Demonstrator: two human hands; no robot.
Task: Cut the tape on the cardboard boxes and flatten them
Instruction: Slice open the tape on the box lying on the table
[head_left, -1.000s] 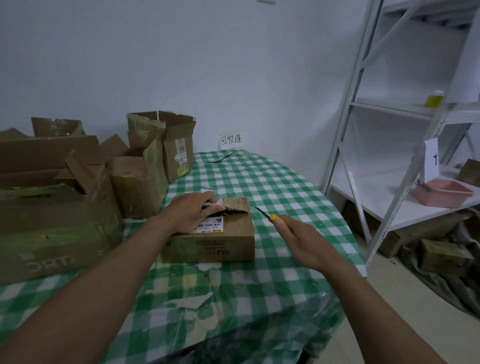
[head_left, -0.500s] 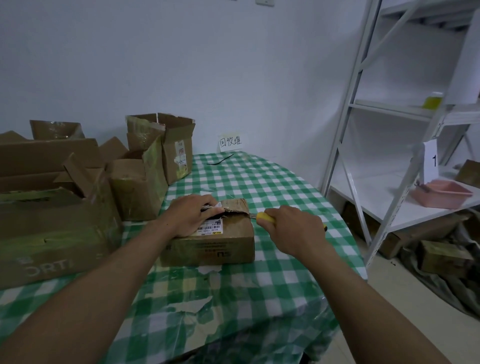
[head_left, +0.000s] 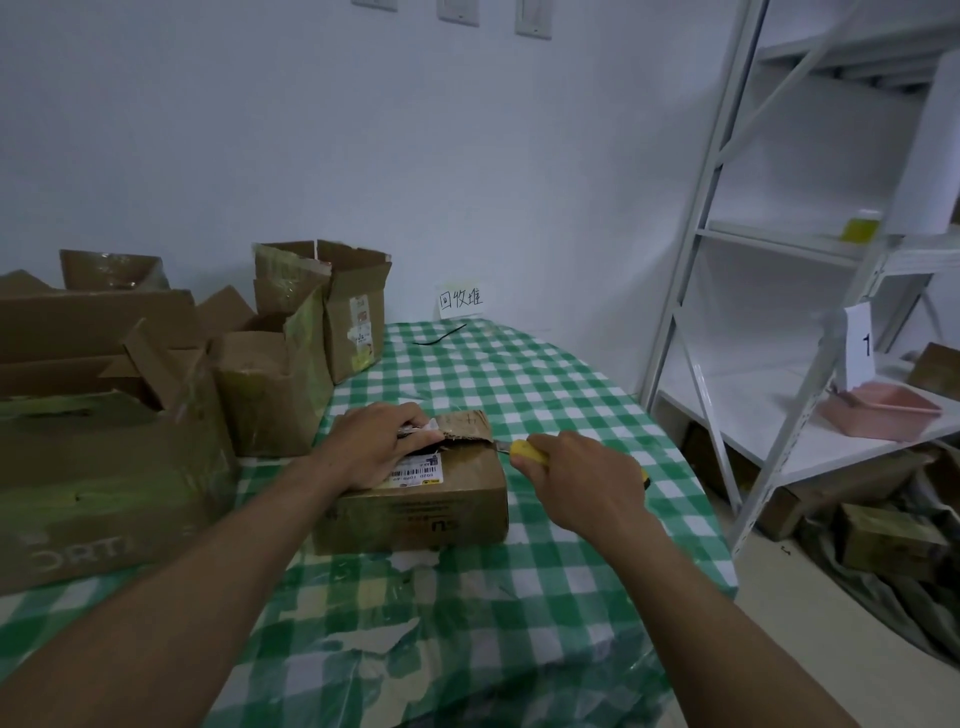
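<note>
A small brown cardboard box (head_left: 415, 512) with a white barcode label lies in the middle of the green checked table (head_left: 545, 597). My left hand (head_left: 376, 447) presses flat on its top, fingers at a torn, lifted flap (head_left: 465, 423). My right hand (head_left: 582, 480) grips a yellow-handled knife (head_left: 527, 451). The blade tip touches the box's right top edge, just under the lifted flap.
Several opened cardboard boxes (head_left: 104, 441) crowd the table's left side, two taller ones (head_left: 322, 312) toward the back. A paper sign (head_left: 460, 300) leans on the wall. A white metal shelf rack (head_left: 779, 312) stands to the right, holding a pink tray (head_left: 883, 415); boxes (head_left: 888, 540) lie on the floor beneath.
My right hand has brought the knife left from open air to the box's right top edge. The left hand has stayed on the box top.
</note>
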